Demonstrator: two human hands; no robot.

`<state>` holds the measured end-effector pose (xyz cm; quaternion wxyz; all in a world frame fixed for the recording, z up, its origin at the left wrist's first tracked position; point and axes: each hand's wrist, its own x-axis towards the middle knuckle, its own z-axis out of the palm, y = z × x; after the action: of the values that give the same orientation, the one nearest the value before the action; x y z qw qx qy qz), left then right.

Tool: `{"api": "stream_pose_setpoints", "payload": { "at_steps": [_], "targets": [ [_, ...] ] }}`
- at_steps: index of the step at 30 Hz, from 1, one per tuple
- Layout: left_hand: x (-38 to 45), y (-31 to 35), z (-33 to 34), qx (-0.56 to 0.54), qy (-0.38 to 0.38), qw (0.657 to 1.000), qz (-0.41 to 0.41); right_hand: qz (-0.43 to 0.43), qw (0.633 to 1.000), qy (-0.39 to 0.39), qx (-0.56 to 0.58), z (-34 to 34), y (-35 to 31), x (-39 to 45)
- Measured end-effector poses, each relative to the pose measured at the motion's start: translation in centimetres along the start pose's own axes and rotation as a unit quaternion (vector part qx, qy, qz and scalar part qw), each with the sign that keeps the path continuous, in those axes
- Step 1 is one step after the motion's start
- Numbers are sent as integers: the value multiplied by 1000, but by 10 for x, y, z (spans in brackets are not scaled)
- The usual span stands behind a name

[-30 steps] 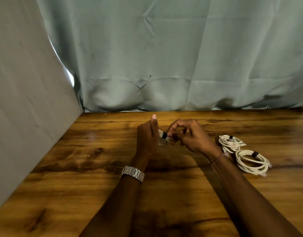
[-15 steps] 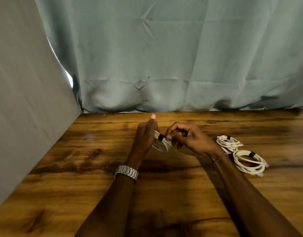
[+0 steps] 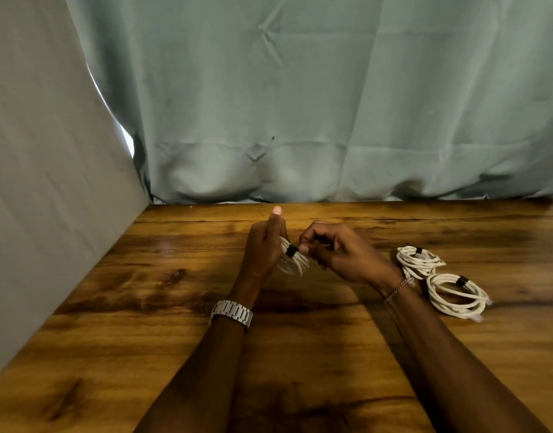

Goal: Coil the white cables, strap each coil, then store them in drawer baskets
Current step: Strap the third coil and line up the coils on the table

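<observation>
White coil [image 3: 295, 260] held above wooden table [image 3: 175, 292] | left hand [image 3: 264, 248] grips it; right hand [image 3: 340, 254] pinches black strap [image 3: 290, 251] | coil turned since earlier, strap nearly fastened | two strapped coils [image 3: 420, 260] lie right.

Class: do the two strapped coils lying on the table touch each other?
Cannot tell. In the head view the far coil and the near coil nearly meet, but the right wrist hides that spot.

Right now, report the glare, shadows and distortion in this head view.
Head view: soft glare patch on the wooden table at left; arm shadows darken it beneath the left hand and right hand; wide-angle bending tilts the wall edge; bright gap in the curtain.
</observation>
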<state>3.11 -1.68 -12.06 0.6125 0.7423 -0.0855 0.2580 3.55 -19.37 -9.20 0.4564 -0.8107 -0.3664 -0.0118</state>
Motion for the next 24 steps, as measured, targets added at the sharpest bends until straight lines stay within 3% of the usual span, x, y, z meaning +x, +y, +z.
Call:
{"api": "stream_pose_setpoints", "payload": {
  "at_steps": [10, 15, 24],
  "targets": [
    [0, -3, 6, 9, 69, 997, 21, -31, 996, 47, -71, 12, -2, 7],
    [2, -3, 6, 11, 75, 997, 14, -28, 995, 91, -38, 15, -1, 8],
    [5, 0, -1, -9, 17, 999, -27, 10, 994, 39, 98, 8, -3, 4]
  ]
}}
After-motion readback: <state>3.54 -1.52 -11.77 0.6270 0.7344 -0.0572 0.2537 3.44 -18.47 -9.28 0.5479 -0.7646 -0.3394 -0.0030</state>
